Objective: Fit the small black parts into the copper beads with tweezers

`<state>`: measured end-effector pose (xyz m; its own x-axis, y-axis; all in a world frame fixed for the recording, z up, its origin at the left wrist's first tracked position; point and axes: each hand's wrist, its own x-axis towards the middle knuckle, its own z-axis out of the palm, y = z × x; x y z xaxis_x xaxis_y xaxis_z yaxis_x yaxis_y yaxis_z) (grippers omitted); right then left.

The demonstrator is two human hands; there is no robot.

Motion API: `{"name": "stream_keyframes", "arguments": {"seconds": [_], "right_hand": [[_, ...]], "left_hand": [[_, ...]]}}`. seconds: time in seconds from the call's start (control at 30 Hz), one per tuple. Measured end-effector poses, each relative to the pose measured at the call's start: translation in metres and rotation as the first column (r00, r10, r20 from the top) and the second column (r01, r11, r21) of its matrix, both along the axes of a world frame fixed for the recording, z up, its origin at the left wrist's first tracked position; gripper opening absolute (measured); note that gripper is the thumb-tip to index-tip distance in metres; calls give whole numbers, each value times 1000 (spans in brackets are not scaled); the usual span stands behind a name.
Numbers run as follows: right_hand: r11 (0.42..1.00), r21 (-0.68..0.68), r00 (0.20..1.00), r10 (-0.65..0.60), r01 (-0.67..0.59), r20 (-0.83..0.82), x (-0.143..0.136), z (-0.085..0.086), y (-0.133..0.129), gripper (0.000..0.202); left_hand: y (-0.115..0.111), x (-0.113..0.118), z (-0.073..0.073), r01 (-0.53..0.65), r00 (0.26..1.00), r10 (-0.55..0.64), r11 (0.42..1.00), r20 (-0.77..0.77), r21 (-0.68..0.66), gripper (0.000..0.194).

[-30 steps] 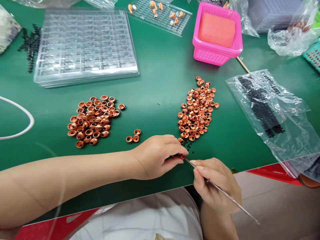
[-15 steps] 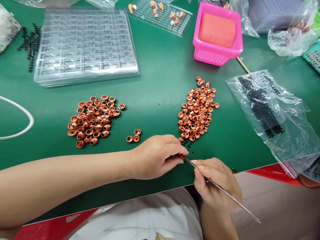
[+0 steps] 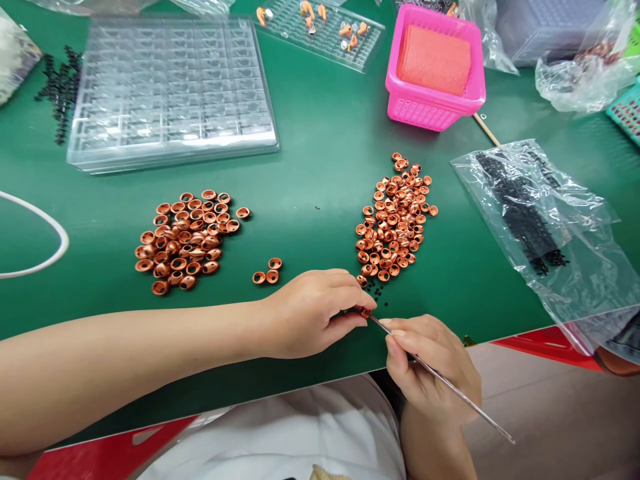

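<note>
My left hand [image 3: 320,313] is closed in a pinch on a small copper ring-shaped piece [image 3: 365,312] near the table's front edge. Between thumb and fingers, my right hand [image 3: 435,367] grips a thin metal tool [image 3: 455,389], whose tip meets the copper piece. Tiny black bits [image 3: 379,292] lie just beyond my left fingertips. A pile of copper pieces [image 3: 395,223] sits behind them, and another pile [image 3: 185,240] is to the left. Three copper pieces [image 3: 273,276] lie beside my left wrist.
Stacked clear plastic trays [image 3: 173,93] are at the back left. A pink basket [image 3: 435,107] holds an orange-red block. On the right lies a clear bag [image 3: 595,233] with black parts. A white cable [image 3: 60,247] curves in at the left, and a gridded tray [image 3: 295,37] bears orange pieces.
My right hand and the tool's rear end have shifted slightly left. My left hand keeps its pinch in the same place.
</note>
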<state>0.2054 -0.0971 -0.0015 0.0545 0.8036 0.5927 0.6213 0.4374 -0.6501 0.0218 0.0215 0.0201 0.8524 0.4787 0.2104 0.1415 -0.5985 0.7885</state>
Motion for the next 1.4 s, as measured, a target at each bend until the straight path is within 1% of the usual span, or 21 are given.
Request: {"name": "stream_keyframes", "arguments": {"seconds": [0.1,0.5,0.73,0.87,1.0,1.07,1.13,1.3,1.4], "right_hand": [[1000,12,1000,8,-8,-1,0,0,0,31],[999,25,999,-29,29,19,0,-1,0,27],[1000,5,1000,5,-5,16,1,0,-1,29],[1000,11,999,27,-28,32,4,-2,-5,29],[998,-10,983,66,-65,173,6,-3,-9,32],[997,-8,977,79,-79,198,6,-4,-10,33],[997,2,981,76,-78,181,5,-4,-10,33],[999,-2,988,49,-50,144,3,-2,-7,33],[999,7,995,50,-51,87,4,-1,-4,35]], "left_hand": [[0,0,0,-3,1000,3,1000,-3,-1,14],[-1,-1,-1,-1,1000,1,1000,-7,24,12],[-2,-2,-10,-9,1000,7,997,29,79,13],[-4,-1,-12,-8,1000,7,998,24,55,12],[-4,-1,-7,-10,1000,9,1000,24,21,12],[-3,-1,-5,-8,1000,8,1000,7,1,12],[-2,-2,-5,-10,1000,10,1000,3,-10,12],[-2,-1,-12,-29,999,30,999,35,-26,11],[-1,-1,-10,-25,999,28,998,39,-58,11]]}}
